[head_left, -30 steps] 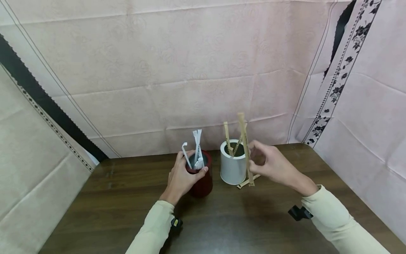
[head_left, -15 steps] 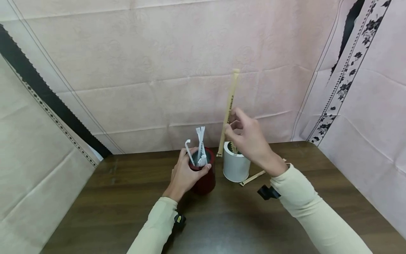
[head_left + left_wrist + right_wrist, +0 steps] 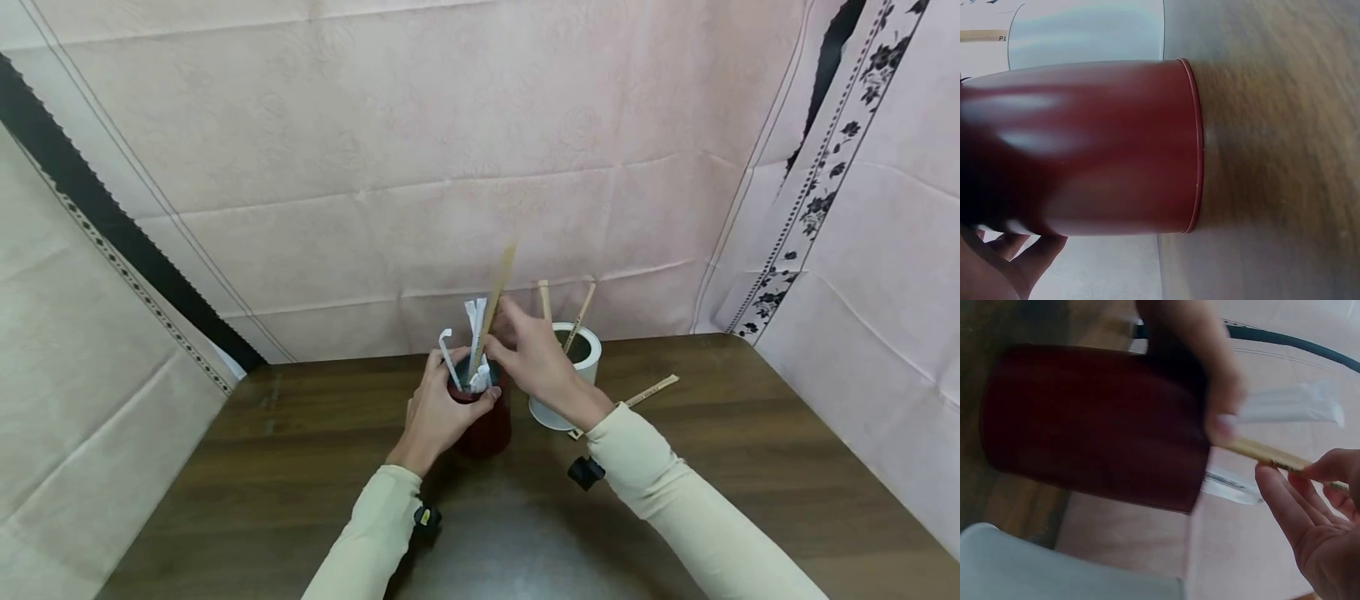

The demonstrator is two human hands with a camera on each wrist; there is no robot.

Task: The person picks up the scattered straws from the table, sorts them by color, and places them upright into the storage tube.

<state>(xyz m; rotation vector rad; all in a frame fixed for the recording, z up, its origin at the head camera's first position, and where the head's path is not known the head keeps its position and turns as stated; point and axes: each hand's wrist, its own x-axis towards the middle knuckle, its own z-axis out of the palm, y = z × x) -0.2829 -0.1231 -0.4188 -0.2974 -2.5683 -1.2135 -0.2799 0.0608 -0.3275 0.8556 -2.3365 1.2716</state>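
My left hand [image 3: 438, 412] holds a dark red cylindrical cup [image 3: 483, 433] around its upper part, thumb near the rim. Several white paper-wrapped sticks [image 3: 472, 321] stand in it. Over this cup my right hand [image 3: 543, 358] pinches a slim tan paper-wrapped stick [image 3: 498, 287], tilted, with its lower end at the mouth of the cup. In the right wrist view, the stick [image 3: 1266, 454] passes by the left thumb at the rim; its tip is hidden. The left wrist view shows the red cup [image 3: 1097, 150] upright on the table, with left fingers [image 3: 1038, 256] behind it.
Right beside the red cup stands a white cylindrical cup [image 3: 547, 417] with two tan sticks [image 3: 583, 308] leaning in it. Another tan stick [image 3: 652, 389] lies on the wooden table [image 3: 300, 483], partly behind the right sleeve. Pale cloth [image 3: 450, 125] hangs behind the table.
My right hand has lifted a tan stick from the white cup, carried it left and lowered it to the red cup's mouth. The left hand keeps its hold on the red cup.
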